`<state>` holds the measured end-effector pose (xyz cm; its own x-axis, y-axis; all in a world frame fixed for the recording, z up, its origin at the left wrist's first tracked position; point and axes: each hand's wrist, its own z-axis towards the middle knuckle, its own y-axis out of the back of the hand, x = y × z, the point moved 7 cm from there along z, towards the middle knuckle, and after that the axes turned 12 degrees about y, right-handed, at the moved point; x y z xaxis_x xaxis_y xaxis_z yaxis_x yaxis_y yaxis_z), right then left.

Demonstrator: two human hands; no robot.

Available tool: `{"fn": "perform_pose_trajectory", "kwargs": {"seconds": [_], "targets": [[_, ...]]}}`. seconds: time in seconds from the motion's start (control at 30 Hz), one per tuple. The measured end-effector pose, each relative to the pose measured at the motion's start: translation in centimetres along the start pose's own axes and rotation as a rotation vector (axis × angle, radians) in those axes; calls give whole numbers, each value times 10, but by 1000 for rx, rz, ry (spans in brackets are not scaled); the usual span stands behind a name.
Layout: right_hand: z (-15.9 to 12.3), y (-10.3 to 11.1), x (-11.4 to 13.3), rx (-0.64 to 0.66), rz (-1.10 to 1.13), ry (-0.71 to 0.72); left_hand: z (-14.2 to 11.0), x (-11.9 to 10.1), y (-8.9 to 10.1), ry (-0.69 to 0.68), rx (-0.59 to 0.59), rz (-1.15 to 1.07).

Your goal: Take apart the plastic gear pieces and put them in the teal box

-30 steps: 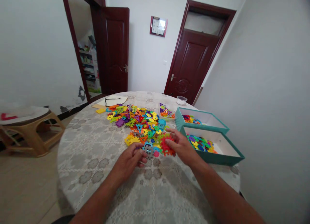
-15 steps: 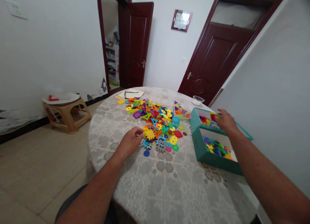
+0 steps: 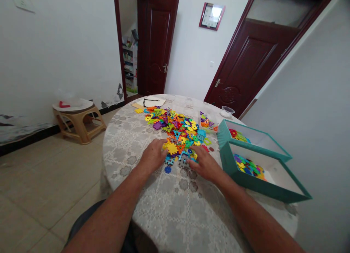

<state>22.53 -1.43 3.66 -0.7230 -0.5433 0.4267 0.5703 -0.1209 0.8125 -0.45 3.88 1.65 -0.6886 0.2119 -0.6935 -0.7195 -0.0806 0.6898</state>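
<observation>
A heap of colourful plastic gear pieces (image 3: 182, 130) spreads over the middle of the table. At its near left edge, my left hand (image 3: 154, 153) is closed with its fingertips on a yellow gear piece (image 3: 172, 148). My right hand (image 3: 203, 162) reaches in at the near right edge of the heap, its thumb and fingers apart. Between the two hands lie a grey gear piece (image 3: 183, 161) by my right thumb and light blue ones. A dark blue gear piece (image 3: 167, 169) lies just in front of the heap.
To the right, a teal box (image 3: 262, 185) and its teal lid (image 3: 276, 150) both contain gear pieces. A clear tray (image 3: 208, 122) with triangular pieces and a clear bowl (image 3: 227, 111) stand behind. Glasses (image 3: 150, 100) rest on paper at the far left. A stool (image 3: 80, 125) stands beside the table.
My right hand has come from the lid on the right back to the near side of the heap. My left hand stays at the yellow gear piece. The view has shifted slightly.
</observation>
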Motion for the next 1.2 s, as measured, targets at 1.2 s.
{"fn": "perform_pose_trajectory", "kwargs": {"seconds": [1.2], "targets": [[-21, 4, -53, -98, 653, -312, -9, -25, -1, 26, 114, -265]]}}
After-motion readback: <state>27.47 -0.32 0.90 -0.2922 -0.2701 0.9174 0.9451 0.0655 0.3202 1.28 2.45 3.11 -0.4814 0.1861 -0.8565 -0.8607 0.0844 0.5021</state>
